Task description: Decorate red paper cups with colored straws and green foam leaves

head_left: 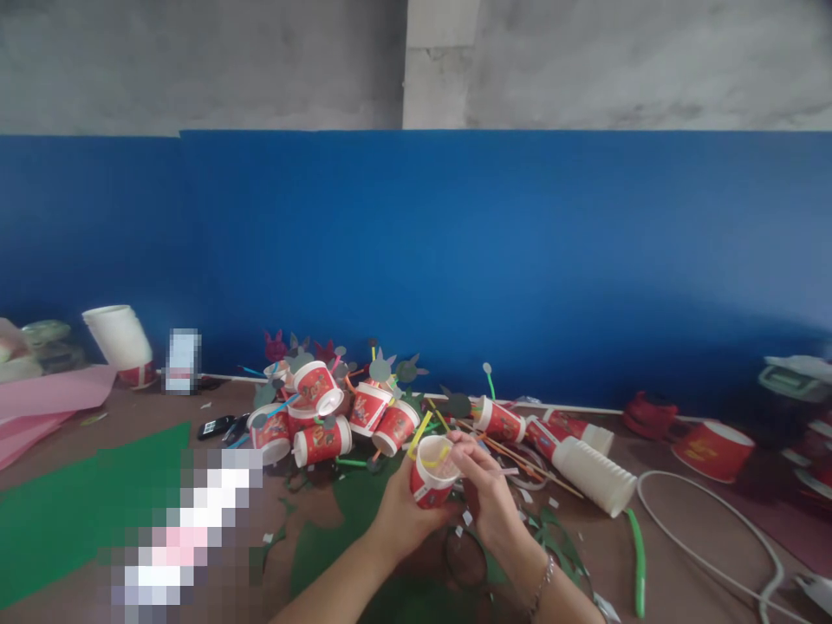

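My left hand (pixel 406 511) is wrapped round a red paper cup (pixel 432 494) with a white rim, its mouth tilted toward me. A yellow straw (pixel 421 435) sticks up from the cup's left rim, and a bit of yellow shows inside. At the right rim, the fingers of my right hand (pixel 481 477) are pinched together and reach over the opening. What they hold is hidden. A thin pale pink stick (pixel 507 471) shows beside that hand; I cannot tell whether it is held.
Red cups (pixel 321 440) with straws and paper animal heads (pixel 382 366) are piled behind my hands. Stacked cups (pixel 594 477), a green tube (pixel 637 563) and a white cable (pixel 715 485) lie to the right. Green sheet (pixel 97 503) lies left; a blue panel (pixel 487 260) stands behind.
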Demonstrator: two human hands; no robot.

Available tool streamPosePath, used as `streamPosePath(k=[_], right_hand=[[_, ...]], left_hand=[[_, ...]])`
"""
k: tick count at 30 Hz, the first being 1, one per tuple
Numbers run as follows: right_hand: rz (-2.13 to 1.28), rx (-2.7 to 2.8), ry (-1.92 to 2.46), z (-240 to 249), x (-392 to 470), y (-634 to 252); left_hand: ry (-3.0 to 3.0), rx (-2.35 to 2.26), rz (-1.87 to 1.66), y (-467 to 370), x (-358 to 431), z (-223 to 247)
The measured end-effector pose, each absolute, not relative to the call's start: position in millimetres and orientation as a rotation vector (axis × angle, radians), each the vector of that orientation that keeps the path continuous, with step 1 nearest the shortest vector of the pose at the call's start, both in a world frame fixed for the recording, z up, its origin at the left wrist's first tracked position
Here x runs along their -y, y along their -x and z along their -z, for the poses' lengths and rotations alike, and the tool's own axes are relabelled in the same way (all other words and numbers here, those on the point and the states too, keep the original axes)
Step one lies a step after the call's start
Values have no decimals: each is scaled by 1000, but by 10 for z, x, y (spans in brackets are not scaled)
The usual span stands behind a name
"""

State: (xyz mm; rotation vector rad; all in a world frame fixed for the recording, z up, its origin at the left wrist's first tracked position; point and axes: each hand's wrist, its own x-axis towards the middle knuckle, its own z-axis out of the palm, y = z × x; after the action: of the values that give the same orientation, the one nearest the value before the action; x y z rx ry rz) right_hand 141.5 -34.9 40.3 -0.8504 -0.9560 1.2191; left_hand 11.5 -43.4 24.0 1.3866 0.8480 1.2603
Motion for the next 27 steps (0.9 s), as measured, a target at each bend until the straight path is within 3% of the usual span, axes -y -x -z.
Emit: streamPosePath(k=[19,27], right_hand=[[-1350,909,802,-445,389,-1344],[-1189,972,851,-323,362,-1338]], left_hand=[[-1412,-873,-1295,-99,427,-199],[-1341,-1013,-1499,-46,381,-180]])
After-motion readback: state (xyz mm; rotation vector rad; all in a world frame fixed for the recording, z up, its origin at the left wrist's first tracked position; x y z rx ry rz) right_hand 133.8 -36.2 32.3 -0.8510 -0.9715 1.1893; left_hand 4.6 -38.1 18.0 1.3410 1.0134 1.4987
